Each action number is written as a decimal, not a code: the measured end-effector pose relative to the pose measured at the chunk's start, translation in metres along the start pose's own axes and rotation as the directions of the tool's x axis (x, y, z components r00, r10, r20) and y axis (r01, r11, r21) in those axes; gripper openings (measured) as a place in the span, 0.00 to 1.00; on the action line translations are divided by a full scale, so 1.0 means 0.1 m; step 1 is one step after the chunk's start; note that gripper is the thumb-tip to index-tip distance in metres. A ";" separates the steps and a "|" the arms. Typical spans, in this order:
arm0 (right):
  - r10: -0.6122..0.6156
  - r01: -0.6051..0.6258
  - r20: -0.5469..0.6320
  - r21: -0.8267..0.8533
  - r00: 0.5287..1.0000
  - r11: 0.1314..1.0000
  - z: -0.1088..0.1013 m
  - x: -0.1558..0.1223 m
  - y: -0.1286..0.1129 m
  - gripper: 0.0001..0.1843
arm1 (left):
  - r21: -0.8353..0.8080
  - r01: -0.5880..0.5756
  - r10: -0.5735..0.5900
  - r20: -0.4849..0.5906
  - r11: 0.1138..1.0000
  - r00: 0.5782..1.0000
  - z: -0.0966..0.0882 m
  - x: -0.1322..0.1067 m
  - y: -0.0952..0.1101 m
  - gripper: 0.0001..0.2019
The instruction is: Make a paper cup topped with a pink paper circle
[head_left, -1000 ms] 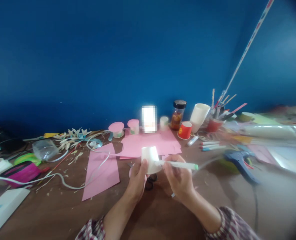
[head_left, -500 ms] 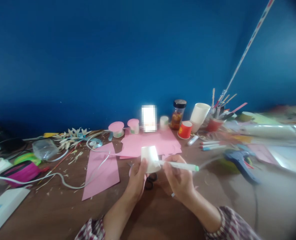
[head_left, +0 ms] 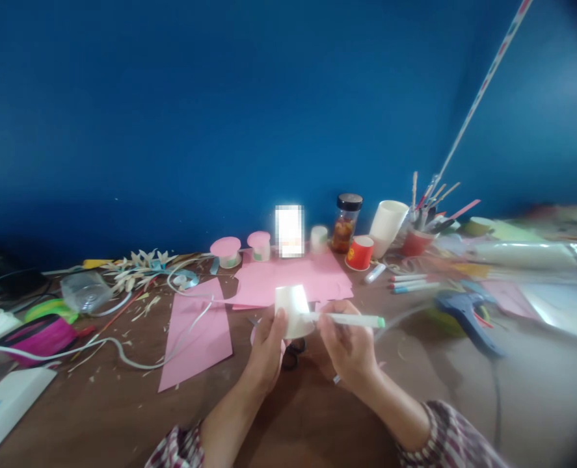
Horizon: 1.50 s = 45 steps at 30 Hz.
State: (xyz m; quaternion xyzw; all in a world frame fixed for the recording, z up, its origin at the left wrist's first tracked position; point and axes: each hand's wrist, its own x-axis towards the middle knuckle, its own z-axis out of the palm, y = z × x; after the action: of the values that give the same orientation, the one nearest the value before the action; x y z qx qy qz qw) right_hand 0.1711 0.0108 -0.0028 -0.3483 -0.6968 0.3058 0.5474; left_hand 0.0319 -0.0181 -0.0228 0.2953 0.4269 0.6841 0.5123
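A white paper cup point(head_left: 293, 309) is held upside down over the table, with my left hand point(head_left: 268, 348) closed around its left side. In my right hand point(head_left: 349, 348), pinched between thumb and fingers, lies a white marker pen point(head_left: 354, 320) with a green end pointing right. Its other end meets or nearly meets the cup's right side; I cannot tell whether it touches. Black-handled scissors point(head_left: 292, 356) lie on the table below the cup, partly hidden by my left hand. Beyond the cup, pink paper sheets point(head_left: 293, 276) are spread out.
At the back stand two pink-topped cups point(head_left: 226, 249), a red cup point(head_left: 360, 253) and a dark-lidded jar point(head_left: 347, 222). A blue glue gun point(head_left: 468, 318) and several markers point(head_left: 412, 284) lie to the right. On the left, a white cable point(head_left: 136, 364) crosses near a power strip point(head_left: 12, 406).
Almost nothing differs. The whole view has shifted very slightly, and both hands keep the cup and the marker in about the same place.
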 end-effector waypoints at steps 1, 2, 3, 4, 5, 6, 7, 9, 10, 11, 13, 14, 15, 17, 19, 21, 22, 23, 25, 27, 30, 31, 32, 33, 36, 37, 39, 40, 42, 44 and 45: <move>0.001 -0.001 -0.003 -0.004 1.000 1.000 0.00 0.00 0.01 0.04 | -0.003 0.000 0.000 0.000 1.000 1.000 0.00 0.00 0.00 0.18; 0.002 -0.002 -0.006 -0.008 1.000 1.000 0.00 0.00 0.01 0.04 | -0.005 0.004 -0.004 0.000 1.000 1.000 0.00 0.00 0.01 0.18; 0.002 -0.002 -0.012 -0.012 1.000 1.000 0.00 0.00 0.02 0.04 | -0.006 0.007 -0.007 -0.001 1.000 1.000 0.00 0.00 0.01 0.18; 0.005 -0.006 -0.015 -0.017 1.000 1.000 0.00 0.00 0.02 0.03 | -0.008 0.011 -0.011 -0.002 1.000 1.000 0.00 0.00 0.01 0.19; 0.008 -0.009 -0.018 -0.022 1.000 1.000 0.00 0.01 0.03 0.03 | -0.009 0.016 -0.016 -0.005 1.000 1.000 0.00 0.00 0.01 0.19; 0.012 -0.012 -0.019 -0.026 1.000 1.000 0.00 0.01 0.03 0.03 | -0.010 0.019 -0.019 -0.010 1.000 1.000 0.00 0.00 0.01 0.20; 0.015 -0.015 -0.021 -0.029 1.000 0.999 0.00 0.01 0.03 0.04 | -0.012 0.020 -0.020 -0.015 1.000 1.000 -0.01 0.00 0.00 0.20; 0.017 -0.018 -0.024 -0.033 1.000 0.999 0.00 0.01 0.04 0.04 | -0.016 0.020 -0.020 -0.021 1.000 1.000 -0.01 0.00 0.00 0.20; 0.015 -0.016 -0.027 -0.037 1.000 0.999 0.00 0.01 0.04 0.03 | -0.020 0.021 -0.022 -0.020 1.000 1.000 -0.01 0.00 -0.01 0.20; 0.011 -0.012 -0.030 -0.044 0.999 0.999 0.00 0.02 0.04 0.03 | -0.027 0.023 -0.023 -0.019 0.999 1.000 -0.01 0.00 -0.01 0.20; -0.001 0.000 -0.028 -0.065 1.000 0.998 -0.01 0.02 0.04 0.03 | -0.046 0.031 -0.031 -0.015 0.998 0.999 -0.01 0.00 -0.01 0.20; -0.008 0.005 -0.030 -0.079 1.000 0.997 -0.01 0.03 0.04 0.04 | -0.055 0.034 -0.035 -0.016 0.998 0.999 -0.01 0.00 -0.01 0.20; -0.013 0.010 -0.034 -0.088 0.999 0.996 -0.01 0.03 0.04 0.04 | -0.062 0.037 -0.038 -0.017 0.997 0.999 -0.01 0.00 -0.01 0.20; -0.019 0.015 -0.041 -0.094 0.999 0.995 -0.01 0.04 0.04 0.05 | -0.073 0.047 -0.049 -0.025 0.996 0.998 0.00 0.00 0.00 0.20; -0.012 0.008 -0.048 -0.078 0.999 0.997 -0.01 0.05 0.03 0.05 | -0.086 0.057 -0.060 -0.035 0.995 0.998 0.01 0.00 0.01 0.21; 0.003 -0.006 -0.047 -0.055 0.999 0.998 -0.01 0.06 0.02 0.05 | -0.100 0.071 -0.075 -0.036 0.992 0.996 0.03 -0.01 0.03 0.22; 0.010 -0.012 -0.044 -0.046 0.999 0.999 -0.01 0.06 0.01 0.05 | -0.106 0.080 -0.083 -0.030 0.991 0.996 0.04 -0.01 0.04 0.23; 0.016 -0.018 -0.039 -0.040 0.999 0.999 -0.01 0.06 0.00 0.05 | -0.110 0.090 -0.093 -0.022 0.990 0.995 0.04 -0.01 0.05 0.24; 0.023 -0.023 -0.024 -0.029 0.999 0.999 -0.01 0.06 0.00 0.05 | -0.122 0.120 -0.122 -0.010 0.985 0.992 0.06 -0.02 0.07 0.26; 0.025 -0.025 -0.011 -0.016 1.000 1.000 0.00 0.05 0.00 0.05 | -0.136 0.154 -0.157 -0.006 0.979 0.988 0.07 -0.02 0.08 0.28; 0.023 -0.023 0.011 -0.002 1.000 1.000 0.00 0.03 0.01 0.04 | -0.142 0.179 -0.183 -0.017 0.974 0.983 0.06 -0.02 0.07 0.30; 0.020 -0.020 0.017 -0.002 1.000 1.000 0.01 0.03 0.01 0.04 | -0.134 0.173 -0.177 -0.015 0.976 0.984 0.06 -0.02 0.07 0.31; 0.017 -0.017 0.021 -0.007 1.000 1.000 0.01 0.02 0.00 0.04 | -0.123 0.161 -0.163 -0.005 0.979 0.987 0.05 -0.02 0.06 0.31; 0.013 -0.013 0.024 -0.013 1.000 1.000 0.01 0.02 0.00 0.04 | -0.114 0.143 -0.142 0.012 0.983 0.990 0.04 -0.01 0.05 0.31; 0.005 -0.004 0.032 -0.030 0.999 1.000 0.00 0.02 -0.01 0.05 | -0.104 0.091 -0.085 0.060 0.990 0.995 0.02 0.00 0.00 0.27; 0.004 -0.003 0.036 -0.034 0.999 0.999 -0.01 0.03 -0.01 0.05 | -0.105 0.081 -0.074 0.063 0.991 0.995 0.01 0.00 -0.01 0.26; 0.004 -0.002 0.042 -0.040 0.999 0.999 -0.01 0.03 -0.02 0.06 | -0.104 0.072 -0.066 0.062 0.992 0.996 -0.01 0.00 -0.03 0.24; 0.006 -0.004 0.041 -0.041 0.999 0.999 -0.01 0.03 -0.02 0.06 | -0.103 0.069 -0.063 0.063 0.992 0.996 -0.01 0.00 -0.04 0.23; 0.009 -0.008 0.035 -0.032 0.999 0.999 -0.01 0.03 -0.03 0.05 | -0.105 0.066 -0.059 0.067 0.992 0.996 -0.01 0.00 -0.05 0.22; 0.017 -0.017 0.023 -0.021 1.000 1.000 -0.01 0.03 -0.03 0.05 | -0.104 0.071 -0.065 0.064 0.992 0.996 0.00 -0.01 -0.04 0.22; 0.020 -0.020 0.018 -0.018 1.000 1.000 -0.01 0.03 -0.03 0.05 | -0.104 0.074 -0.068 0.059 0.992 0.996 0.00 -0.01 -0.03 0.22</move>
State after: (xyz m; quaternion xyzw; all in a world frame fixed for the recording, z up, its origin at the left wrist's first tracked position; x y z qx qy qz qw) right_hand 0.1709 0.0117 0.0020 -0.3574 -0.7010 0.3080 0.5348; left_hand 0.0342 -0.0189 -0.0255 0.2710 0.3859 0.6787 0.5631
